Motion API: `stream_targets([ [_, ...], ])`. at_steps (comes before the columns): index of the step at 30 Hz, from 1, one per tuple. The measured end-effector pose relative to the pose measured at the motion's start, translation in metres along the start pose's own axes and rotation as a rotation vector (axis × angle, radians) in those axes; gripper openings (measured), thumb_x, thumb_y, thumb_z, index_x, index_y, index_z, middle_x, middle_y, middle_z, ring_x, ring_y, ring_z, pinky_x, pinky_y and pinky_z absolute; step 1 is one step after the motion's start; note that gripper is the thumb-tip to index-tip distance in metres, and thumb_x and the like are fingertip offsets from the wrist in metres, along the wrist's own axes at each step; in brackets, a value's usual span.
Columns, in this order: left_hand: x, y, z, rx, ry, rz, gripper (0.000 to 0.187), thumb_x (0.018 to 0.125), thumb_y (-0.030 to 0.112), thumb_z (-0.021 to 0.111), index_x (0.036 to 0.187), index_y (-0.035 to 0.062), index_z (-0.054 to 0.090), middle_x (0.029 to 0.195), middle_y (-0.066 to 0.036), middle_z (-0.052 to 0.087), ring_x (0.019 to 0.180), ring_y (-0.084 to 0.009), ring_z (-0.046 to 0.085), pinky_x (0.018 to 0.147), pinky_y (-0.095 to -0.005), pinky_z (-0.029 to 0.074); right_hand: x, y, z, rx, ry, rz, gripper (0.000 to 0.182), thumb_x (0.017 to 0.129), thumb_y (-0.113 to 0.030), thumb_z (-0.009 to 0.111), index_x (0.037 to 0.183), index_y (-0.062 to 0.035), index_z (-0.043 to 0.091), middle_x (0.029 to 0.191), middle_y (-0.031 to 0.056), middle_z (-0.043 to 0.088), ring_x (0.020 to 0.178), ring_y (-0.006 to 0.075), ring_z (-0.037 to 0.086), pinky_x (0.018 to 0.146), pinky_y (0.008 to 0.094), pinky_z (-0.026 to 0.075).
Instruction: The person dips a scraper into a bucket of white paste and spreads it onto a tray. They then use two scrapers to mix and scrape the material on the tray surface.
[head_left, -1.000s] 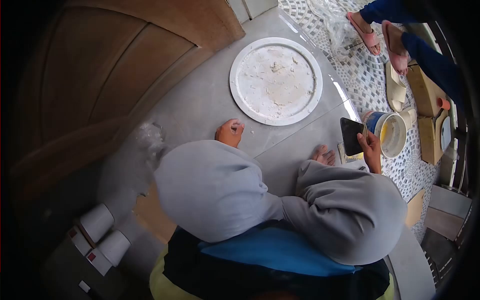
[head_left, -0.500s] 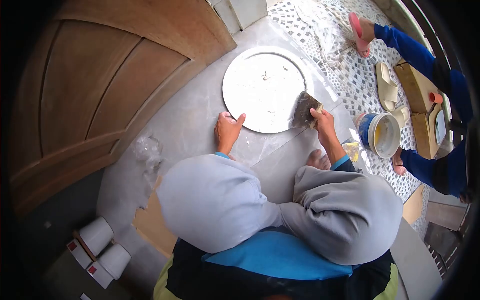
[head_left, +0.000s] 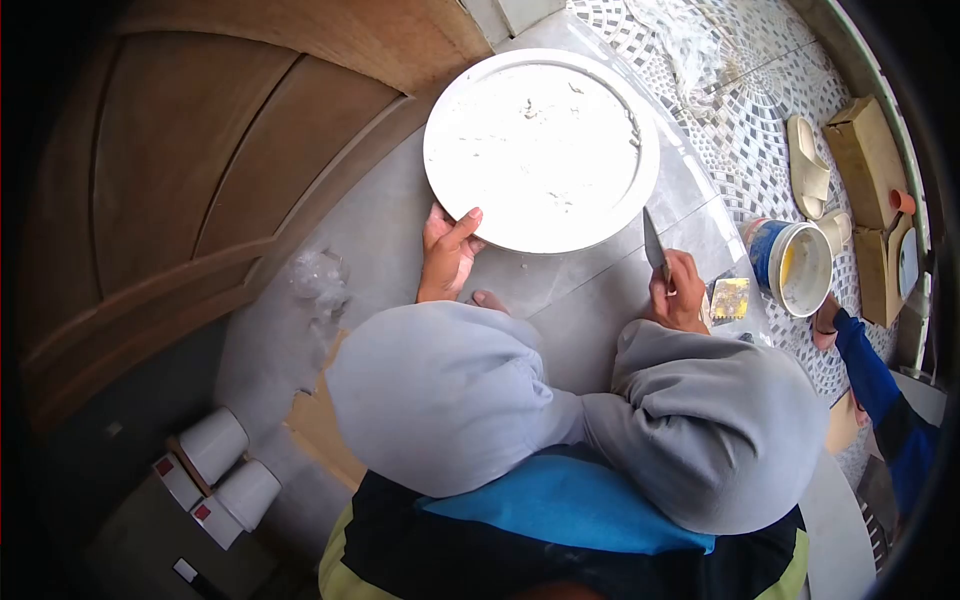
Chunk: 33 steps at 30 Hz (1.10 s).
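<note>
A round white tray [head_left: 540, 246] with a raised rim is tilted up off the grey floor, with whitish smears and crumbs on its bright inner face. My left hand [head_left: 450, 258] grips its near-left rim, thumb on top and fingers underneath. To the right of the tray, my right hand [head_left: 682, 292] is closed around a putty knife [head_left: 653, 240]. Its blade is seen nearly edge-on, pointing up, apart from the tray; its handle is mostly hidden in my fingers. Just right of that hand lies a flat piece with yellow patches [head_left: 731, 298].
A blue-and-white bucket [head_left: 765, 252] stands at right, near beige slippers [head_left: 808, 165] and a cardboard box [head_left: 866, 150]. Another person's blue-trousered leg [head_left: 868, 370] is beyond. A wooden door [head_left: 190, 150] borders the left; crumpled clear plastic [head_left: 316, 278] lies by it.
The tray has been raised and tilted by my left hand. My right hand has drawn the putty knife away from the tray rim, toward my knee. The other person's foot in a pink slipper has left the top right.
</note>
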<state>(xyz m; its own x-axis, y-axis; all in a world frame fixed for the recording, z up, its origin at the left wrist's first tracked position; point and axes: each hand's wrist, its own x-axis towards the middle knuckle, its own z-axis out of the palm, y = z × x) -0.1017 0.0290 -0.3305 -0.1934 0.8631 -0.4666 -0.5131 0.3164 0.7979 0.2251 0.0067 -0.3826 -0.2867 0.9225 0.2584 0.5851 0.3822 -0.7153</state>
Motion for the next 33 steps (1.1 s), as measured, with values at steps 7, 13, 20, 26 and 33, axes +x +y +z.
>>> stream_targets([
  [7, -0.02, 0.035, 0.01, -0.026, -0.099, 0.048, 0.055, 0.086, 0.006, 0.057, 0.133, -0.0017, 0.03, 0.122, -0.014, 0.049, 0.108, -0.0197, 0.054, 0.089, -0.0316, 0.048, -0.017, -0.068, 0.083, -0.023, -0.504, -0.55, 0.04, 0.074, -0.01, 0.059, 0.114, -0.0056, 0.059, 0.099, 0.0124, 0.055, 0.076, 0.0248, 0.06, 0.069, 0.0338, 0.05],
  [13, -0.024, 0.045, 0.007, 0.023, -0.145, 0.105, 0.064, 0.085, 0.005, 0.057, 0.139, -0.0035, 0.023, 0.135, -0.017, 0.041, 0.122, -0.0264, 0.045, 0.103, -0.0398, 0.038, -0.016, -0.052, 0.129, -0.591, -0.644, -0.647, 0.026, 0.078, -0.016, 0.055, 0.097, -0.0009, 0.063, 0.099, 0.0114, 0.053, 0.072, 0.0232, 0.057, 0.06, 0.035, 0.047],
  [20, -0.029, 0.058, -0.006, 0.134, -0.125, 0.076, 0.07, 0.083, 0.008, 0.058, 0.14, -0.0033, 0.02, 0.136, -0.02, 0.039, 0.124, -0.0281, 0.043, 0.105, -0.0418, 0.036, 0.223, 0.131, -0.028, -0.739, 0.097, -0.045, 0.029, 0.084, -0.008, 0.048, 0.107, 0.0096, 0.051, 0.089, 0.015, 0.05, 0.063, 0.0237, 0.059, 0.043, 0.0333, 0.047],
  [26, -0.012, 0.007, -0.138, 0.529, 0.121, 0.337, 0.051, 0.085, 0.008, 0.059, 0.131, -0.0006, 0.04, 0.132, -0.022, 0.043, 0.117, -0.0271, 0.046, 0.104, -0.0386, 0.036, 0.087, 0.017, 0.046, -0.495, -0.279, -0.488, 0.029, 0.083, -0.019, 0.051, 0.097, 0.0028, 0.062, 0.092, 0.0118, 0.048, 0.068, 0.0196, 0.052, 0.049, 0.0323, 0.042],
  [33, 0.011, 0.018, -0.13, 0.57, 0.042, 0.449, 0.038, 0.092, 0.01, 0.054, 0.125, -0.0065, 0.044, 0.123, -0.023, 0.049, 0.116, -0.0316, 0.05, 0.096, -0.0442, 0.046, 0.148, 0.087, 0.076, -0.706, 0.027, -0.494, 0.025, 0.08, -0.022, 0.053, 0.074, -0.0002, 0.064, 0.087, 0.0102, 0.052, 0.067, 0.0172, 0.051, 0.052, 0.0321, 0.037],
])
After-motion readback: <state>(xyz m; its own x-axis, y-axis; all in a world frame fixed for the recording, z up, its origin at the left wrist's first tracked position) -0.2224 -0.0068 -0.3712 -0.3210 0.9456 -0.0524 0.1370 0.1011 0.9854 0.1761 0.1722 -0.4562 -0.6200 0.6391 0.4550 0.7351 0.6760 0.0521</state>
